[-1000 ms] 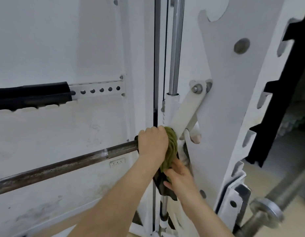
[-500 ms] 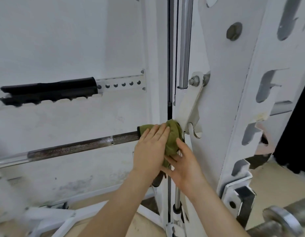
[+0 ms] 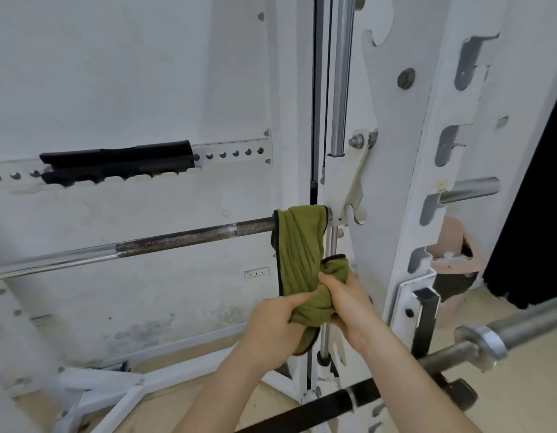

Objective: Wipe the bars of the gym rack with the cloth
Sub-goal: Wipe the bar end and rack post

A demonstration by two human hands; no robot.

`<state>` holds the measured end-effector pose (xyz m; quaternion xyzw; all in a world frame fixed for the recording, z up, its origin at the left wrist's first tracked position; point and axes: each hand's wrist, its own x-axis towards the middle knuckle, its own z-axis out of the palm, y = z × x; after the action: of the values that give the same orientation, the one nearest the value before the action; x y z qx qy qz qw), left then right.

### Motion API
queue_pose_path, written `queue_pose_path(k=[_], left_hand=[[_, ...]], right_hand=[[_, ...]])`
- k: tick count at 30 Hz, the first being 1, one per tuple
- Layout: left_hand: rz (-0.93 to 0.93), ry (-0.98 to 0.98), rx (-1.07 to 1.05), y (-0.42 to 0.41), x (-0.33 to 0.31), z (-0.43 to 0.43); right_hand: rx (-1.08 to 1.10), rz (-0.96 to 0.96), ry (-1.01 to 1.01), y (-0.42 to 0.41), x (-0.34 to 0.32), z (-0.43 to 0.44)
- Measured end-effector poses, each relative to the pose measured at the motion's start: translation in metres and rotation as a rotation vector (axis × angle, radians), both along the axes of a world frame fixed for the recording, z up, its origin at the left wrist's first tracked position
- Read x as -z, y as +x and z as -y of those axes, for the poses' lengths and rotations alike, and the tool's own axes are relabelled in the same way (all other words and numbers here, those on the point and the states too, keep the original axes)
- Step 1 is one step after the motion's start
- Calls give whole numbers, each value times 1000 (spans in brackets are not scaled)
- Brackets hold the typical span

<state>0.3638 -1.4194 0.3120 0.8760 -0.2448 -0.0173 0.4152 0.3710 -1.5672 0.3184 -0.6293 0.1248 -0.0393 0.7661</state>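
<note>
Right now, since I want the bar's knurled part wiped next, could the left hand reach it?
Probably yes: the left hand, gripping the cloth draped over the bar, sits just below it, with nothing between.

The left hand (image 3: 271, 320) and right hand (image 3: 349, 307) were lowered off the bar (image 3: 177, 239); the cloth (image 3: 302, 245) was draped over it, ends gripped below.

A small white plug socket (image 3: 256, 273) sits on the scuffed white wall (image 3: 115, 73) at six o'clock. Tan floor (image 3: 527, 379) lies at five, a tall black panel (image 3: 533, 214) at three.
</note>
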Motion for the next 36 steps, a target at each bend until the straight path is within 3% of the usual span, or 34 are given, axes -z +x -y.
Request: queue_pose_path(k=[6, 11, 13, 15, 17, 20, 22, 24, 29, 32, 36], left_hand=[[-346, -185, 294, -57, -10, 7], [-432, -302, 554, -82, -33, 25], [-361, -367, 490, -86, -36, 37], [-152, -382, 255, -82, -33, 45], [26, -277, 114, -72, -28, 50], [-74, -47, 267, -65, -21, 58], [-158, 8, 342, -62, -18, 70], [-117, 16, 312, -60, -18, 80], [14, -102, 298, -61, -47, 120], [-76, -274, 264, -66, -61, 164], [-143, -334, 190, -61, -65, 228]], right_hand=[[-55, -34, -371, -54, -7, 29], [52, 102, -443, -90, -38, 63], [41, 135, -395, -100, -48, 73], [-8, 143, -305, -108, -52, 79], [-30, 136, -183, -115, -51, 82], [-26, 152, -28, -119, -54, 90], [25, 169, -45, -120, -62, 110], [114, 170, -101, -120, -75, 138], [218, 219, -195, -112, -105, 207], [294, 295, -267, -89, -114, 242], [375, 460, -456, -47, -125, 282]])
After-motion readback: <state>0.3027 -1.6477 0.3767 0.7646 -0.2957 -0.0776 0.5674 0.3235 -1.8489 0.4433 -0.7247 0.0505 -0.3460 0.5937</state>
